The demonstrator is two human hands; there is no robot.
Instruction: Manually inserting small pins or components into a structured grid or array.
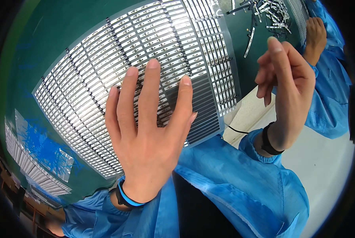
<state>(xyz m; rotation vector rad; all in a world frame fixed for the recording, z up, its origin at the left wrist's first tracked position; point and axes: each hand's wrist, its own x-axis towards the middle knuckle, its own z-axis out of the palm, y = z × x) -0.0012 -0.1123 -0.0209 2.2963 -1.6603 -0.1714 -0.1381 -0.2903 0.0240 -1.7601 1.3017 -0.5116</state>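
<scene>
The sheet (228, 41) lies on the green table (50, 43), mostly covered in pale strips (86, 77); one dark section (204, 109), lower right, appears unfilled. The left hand (147, 139) is palm down over the sheet, fingers spread wide. The right hand (290, 83) is raised beyond its right edge, fingers curled; whether it holds anything cannot be told.

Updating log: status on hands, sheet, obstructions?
Left hand spread over circuit-strip sheet, covering part. Right hand half-curled, beyond its right edge. Loose strips piled apart.
</scene>
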